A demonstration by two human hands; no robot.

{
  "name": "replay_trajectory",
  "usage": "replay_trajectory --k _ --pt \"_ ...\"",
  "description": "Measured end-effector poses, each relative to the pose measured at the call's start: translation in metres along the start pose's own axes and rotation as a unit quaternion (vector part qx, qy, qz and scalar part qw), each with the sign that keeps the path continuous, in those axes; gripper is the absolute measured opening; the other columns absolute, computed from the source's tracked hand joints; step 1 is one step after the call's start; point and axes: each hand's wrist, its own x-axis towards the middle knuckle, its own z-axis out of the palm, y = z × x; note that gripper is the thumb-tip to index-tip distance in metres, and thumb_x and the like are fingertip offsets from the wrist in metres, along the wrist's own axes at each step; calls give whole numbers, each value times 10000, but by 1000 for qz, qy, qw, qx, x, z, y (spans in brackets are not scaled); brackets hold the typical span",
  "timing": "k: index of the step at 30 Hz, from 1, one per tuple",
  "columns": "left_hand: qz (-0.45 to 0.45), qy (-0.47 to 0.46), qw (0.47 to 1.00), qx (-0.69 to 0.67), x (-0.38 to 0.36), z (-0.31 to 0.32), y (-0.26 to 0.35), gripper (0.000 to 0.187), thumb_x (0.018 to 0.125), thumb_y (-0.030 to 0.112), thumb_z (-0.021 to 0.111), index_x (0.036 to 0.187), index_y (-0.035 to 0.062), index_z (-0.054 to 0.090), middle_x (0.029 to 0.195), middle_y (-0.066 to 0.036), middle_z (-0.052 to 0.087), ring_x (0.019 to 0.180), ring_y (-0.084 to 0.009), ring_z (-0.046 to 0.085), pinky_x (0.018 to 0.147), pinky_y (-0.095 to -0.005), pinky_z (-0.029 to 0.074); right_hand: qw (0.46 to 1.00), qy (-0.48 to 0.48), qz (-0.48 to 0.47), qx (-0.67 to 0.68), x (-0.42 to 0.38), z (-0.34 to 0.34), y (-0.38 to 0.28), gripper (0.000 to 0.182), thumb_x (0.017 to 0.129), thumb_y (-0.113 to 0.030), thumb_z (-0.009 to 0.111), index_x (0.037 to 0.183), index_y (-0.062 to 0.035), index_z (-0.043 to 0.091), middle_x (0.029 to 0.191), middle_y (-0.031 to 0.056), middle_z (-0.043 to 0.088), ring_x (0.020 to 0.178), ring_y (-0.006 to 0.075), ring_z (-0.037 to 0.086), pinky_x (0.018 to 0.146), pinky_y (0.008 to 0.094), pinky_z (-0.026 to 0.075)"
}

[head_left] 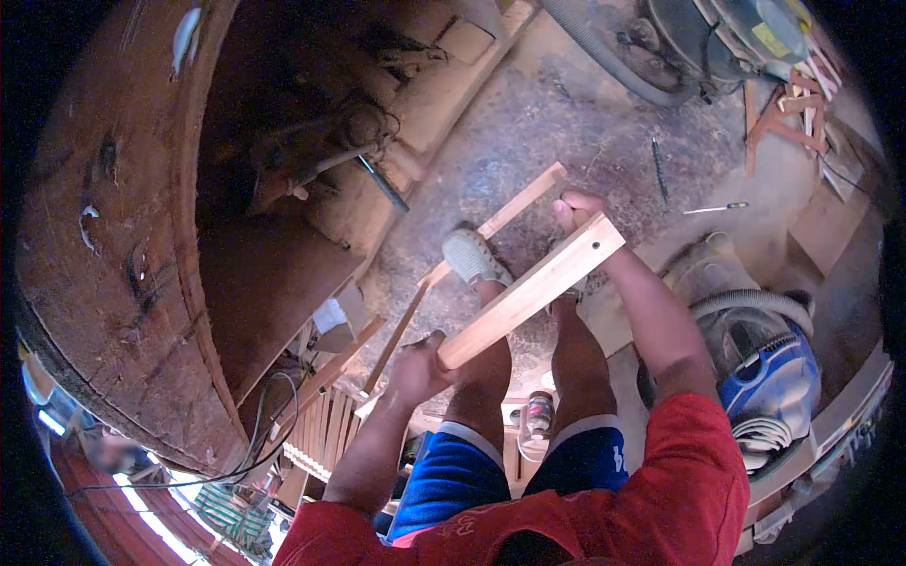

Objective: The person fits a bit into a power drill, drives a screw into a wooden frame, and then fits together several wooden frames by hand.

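A pale wooden bar (528, 294) slants across in front of my legs, with a dark round hole near its far right end. My left hand (415, 374) is closed around the near end. At the far end my right hand (578, 206) is curled against the bar's far side, and the bar hides part of its fingers and wrist. Beyond the bar, a thin wooden strip (522, 200) lies low by my shoe (475, 255). A second, darker strip (396, 340) runs from near the shoe toward the lower left.
A large brown wooden panel (123, 208) looms on the left. A blue vacuum cleaner (769, 377) with a hose stands at right. A drill bit (659, 170) and a screwdriver (717, 208) lie on the dusty floor. Wood scraps (793, 118) are piled upper right. A jar (539, 413) stands between my legs.
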Motion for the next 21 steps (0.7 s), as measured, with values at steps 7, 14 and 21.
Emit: replay_trajectory --k 7,14,21 --pt "7 6 1000 -16 2 -7 1 453 665 288 690 1019 50 536 805 -205 644 794 -376 636 708 -450 513 1000 -6 -16 4 -1 2 13 298 819 -161 618 624 -21 441 588 102 395 521 213 391 504 370 351" --pt "-10 0 1000 -14 9 -16 -5 422 662 277 680 995 49 556 794 -205 646 801 -375 637 729 -457 512 999 -8 -43 2 5 11 32 305 782 -129 648 601 -29 423 562 98 396 498 202 371 473 360 336" --pt "3 10 999 -37 4 -9 -9 396 667 249 657 991 49 549 829 -205 644 807 -374 635 737 -460 506 999 9 -38 -7 -17 5 12 220 748 -96 686 663 -49 489 665 113 509 602 211 489 539 347 403"
